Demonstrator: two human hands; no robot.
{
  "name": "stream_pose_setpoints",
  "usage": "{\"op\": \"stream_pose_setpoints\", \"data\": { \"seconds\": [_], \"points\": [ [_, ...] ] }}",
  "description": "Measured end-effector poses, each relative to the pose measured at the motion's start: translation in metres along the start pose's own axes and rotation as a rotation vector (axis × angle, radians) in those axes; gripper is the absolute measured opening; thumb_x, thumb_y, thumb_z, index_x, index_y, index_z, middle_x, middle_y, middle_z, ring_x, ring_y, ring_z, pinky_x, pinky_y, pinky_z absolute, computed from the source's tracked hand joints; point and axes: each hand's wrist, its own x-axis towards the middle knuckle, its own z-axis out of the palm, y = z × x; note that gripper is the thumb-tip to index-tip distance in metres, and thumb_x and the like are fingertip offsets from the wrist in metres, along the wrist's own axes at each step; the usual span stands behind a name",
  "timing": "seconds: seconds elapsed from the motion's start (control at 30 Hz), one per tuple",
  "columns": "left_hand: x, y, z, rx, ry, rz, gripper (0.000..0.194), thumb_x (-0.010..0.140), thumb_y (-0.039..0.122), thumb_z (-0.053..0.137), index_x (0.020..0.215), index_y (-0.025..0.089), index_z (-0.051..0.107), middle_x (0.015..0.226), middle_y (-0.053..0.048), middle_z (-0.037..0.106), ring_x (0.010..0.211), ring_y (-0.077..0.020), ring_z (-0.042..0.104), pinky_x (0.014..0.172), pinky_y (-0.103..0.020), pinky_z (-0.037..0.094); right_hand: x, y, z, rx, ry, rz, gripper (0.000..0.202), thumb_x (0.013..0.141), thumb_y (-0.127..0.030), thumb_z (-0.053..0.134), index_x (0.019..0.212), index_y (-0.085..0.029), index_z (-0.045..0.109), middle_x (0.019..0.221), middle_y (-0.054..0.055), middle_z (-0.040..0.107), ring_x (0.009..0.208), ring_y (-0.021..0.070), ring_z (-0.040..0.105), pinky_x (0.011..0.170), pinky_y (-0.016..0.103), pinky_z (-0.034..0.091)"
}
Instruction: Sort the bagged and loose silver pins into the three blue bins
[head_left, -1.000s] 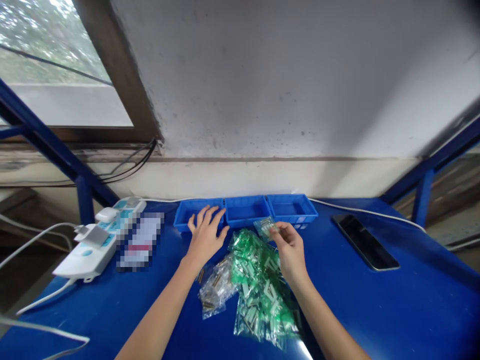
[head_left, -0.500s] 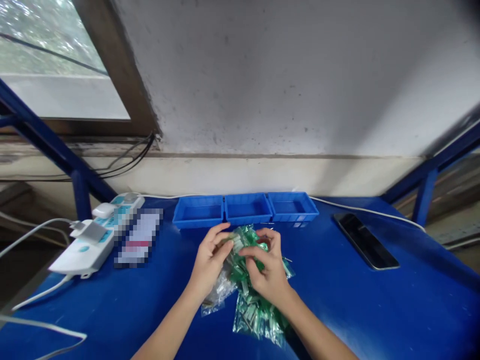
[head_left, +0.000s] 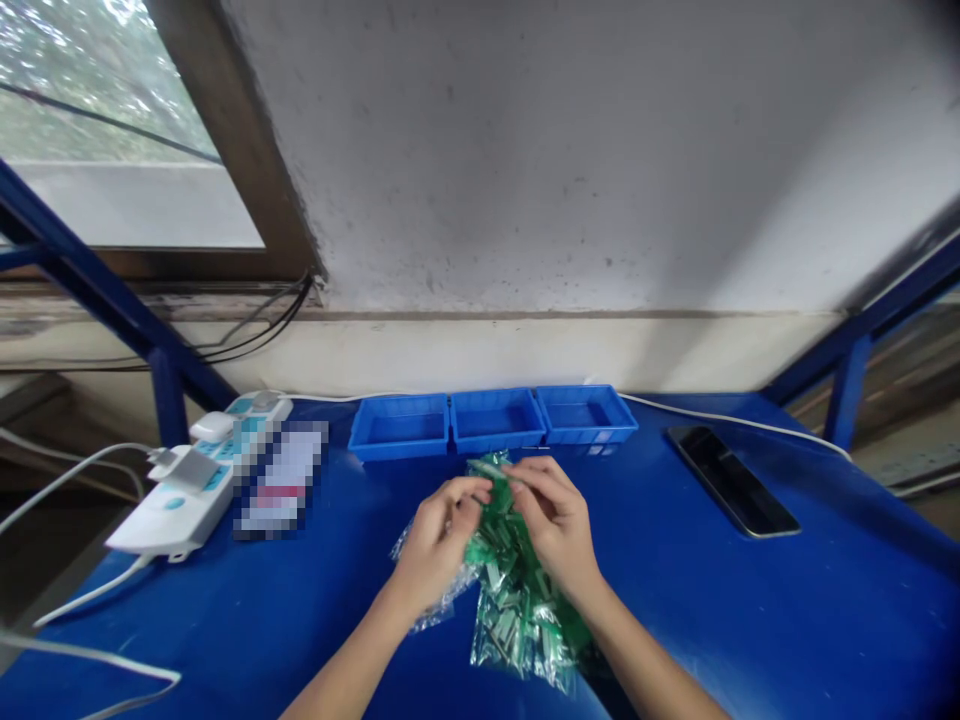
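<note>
A pile of green-tinted plastic packets (head_left: 517,610) with small metallic-looking pieces inside lies on the blue table under my hands. My right hand (head_left: 559,515) pinches a small pale-green packet (head_left: 490,468) between thumb and fingers, above the far end of the pile. Close beside it, my left hand (head_left: 439,535) has its fingertips pressed together at the pile's left edge; what they hold, if anything, is too small to make out. Clear plastic bags (head_left: 442,612) lie partly hidden beneath my left hand and wrist.
Behind the pile stand three blue trays in a row: left (head_left: 401,445), middle (head_left: 499,437) and right (head_left: 589,430). A black phone (head_left: 731,480) lies at the right. A white power strip (head_left: 191,490) with cables and a blurred-out item (head_left: 283,480) are at the left.
My hands have drawn slightly apart, the right moving a little right. A pale-green packet now shows at my right fingertips; the left fingers have curled in and dropped slightly.
</note>
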Motion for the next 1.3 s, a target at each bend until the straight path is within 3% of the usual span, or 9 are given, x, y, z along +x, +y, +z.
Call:
{"op": "stream_pose_setpoints", "data": {
  "seconds": [0.1, 0.2, 0.3, 0.4, 0.53, 0.73, 0.8, 1.03, 1.3],
  "points": [
    [0.002, -0.006, -0.004, -0.225, -0.005, -0.201, 0.04, 0.094, 0.046, 0.036, 0.102, 0.016, 0.061, 0.065, -0.001, 0.057, 0.057, -0.0123, 0.051, 0.051, -0.023, 0.04, -0.004, 0.0, 0.0, -0.143, -0.128, -0.265, 0.037, 0.081, -0.009, 0.046, 0.101, -0.03, 0.069, 0.116, 0.007, 0.053, 0.108, 0.0205, 0.054, 0.082, 0.035, 0.049],
    [0.007, -0.006, -0.018, -0.093, 0.179, -0.117, 0.028, 0.085, 0.039, 0.056, 0.1, 0.016, 0.062, 0.071, -0.001, 0.061, 0.062, -0.0132, 0.056, 0.059, -0.024, 0.044, -0.005, -0.002, 0.001, -0.201, -0.17, -0.331, 0.041, 0.081, -0.006, 0.044, 0.106, -0.029, 0.066, 0.127, 0.007, 0.048, 0.114, 0.022, 0.051, 0.085, 0.036, 0.05],
    [0.022, 0.001, -0.05, 0.26, 0.609, 0.146, 0.02, 0.085, 0.032, 0.058, 0.098, 0.019, 0.064, 0.09, -0.004, 0.066, 0.076, -0.0164, 0.06, 0.072, -0.03, 0.048, -0.001, -0.002, -0.003, -0.222, 0.041, -0.253, 0.034, 0.08, -0.01, 0.047, 0.103, -0.026, 0.065, 0.109, 0.008, 0.053, 0.099, 0.0208, 0.056, 0.08, 0.037, 0.05],
    [0.044, 0.011, -0.091, 0.602, 0.777, 0.312, 0.018, 0.087, 0.029, 0.055, 0.101, 0.023, 0.065, 0.095, -0.004, 0.066, 0.081, -0.0179, 0.06, 0.08, -0.035, 0.047, 0.005, -0.001, -0.013, -0.243, 0.279, -0.152, 0.026, 0.079, -0.013, 0.047, 0.09, -0.024, 0.068, 0.083, 0.003, 0.047, 0.075, 0.0163, 0.052, 0.064, 0.031, 0.046],
    [0.057, 0.013, -0.109, 0.927, 0.618, 0.326, 0.026, 0.084, 0.033, 0.057, 0.108, 0.024, 0.063, 0.113, -0.009, 0.061, 0.103, -0.0279, 0.055, 0.093, -0.047, 0.04, 0.009, 0.001, -0.023, -0.214, 0.347, -0.111, 0.028, 0.079, -0.013, 0.042, 0.068, -0.023, 0.066, 0.074, 0.001, 0.041, 0.07, 0.0154, 0.047, 0.063, 0.031, 0.041],
    [0.023, -0.005, -0.039, 0.673, -0.039, 0.145, 0.023, 0.09, 0.032, 0.048, 0.108, 0.024, 0.059, 0.098, -0.004, 0.064, 0.09, -0.0206, 0.06, 0.078, -0.035, 0.049, 0.009, 0.002, -0.017, -0.192, 0.256, -0.062, 0.027, 0.072, -0.008, 0.036, 0.062, -0.021, 0.058, 0.086, 0.004, 0.047, 0.081, 0.0177, 0.05, 0.069, 0.032, 0.042],
    [0.012, -0.007, -0.017, 0.603, -0.16, 0.143, 0.02, 0.091, 0.03, 0.047, 0.104, 0.023, 0.06, 0.093, -0.003, 0.064, 0.088, -0.02, 0.06, 0.076, -0.035, 0.049, 0.011, 0.003, -0.017, -0.245, 0.148, -0.035, 0.027, 0.069, -0.006, 0.036, 0.069, -0.02, 0.059, 0.088, 0.004, 0.051, 0.085, 0.0188, 0.051, 0.074, 0.033, 0.042],
    [-0.003, -0.007, 0.014, 0.564, -0.239, 0.146, 0.018, 0.092, 0.026, 0.043, 0.103, 0.022, 0.058, 0.094, -0.004, 0.061, 0.089, -0.021, 0.057, 0.079, -0.039, 0.048, 0.017, 0.009, -0.052, -0.559, -0.642, -0.021, 0.037, 0.076, -0.02, 0.056, 0.112, -0.024, 0.056, 0.103, 0.006, 0.056, 0.099, 0.0234, 0.05, 0.088, 0.042, 0.04],
    [-0.005, -0.005, 0.01, 0.557, -0.216, 0.074, 0.02, 0.092, 0.031, 0.043, 0.097, 0.023, 0.06, 0.092, -0.004, 0.061, 0.089, -0.0235, 0.057, 0.079, -0.042, 0.044, 0.021, 0.014, -0.057, -0.497, -0.524, 0.011, 0.012, 0.082, -0.015, 0.051, 0.091, -0.02, 0.058, 0.082, 0.003, 0.058, 0.081, 0.018, 0.054, 0.071, 0.033, 0.044]
  ]
}}
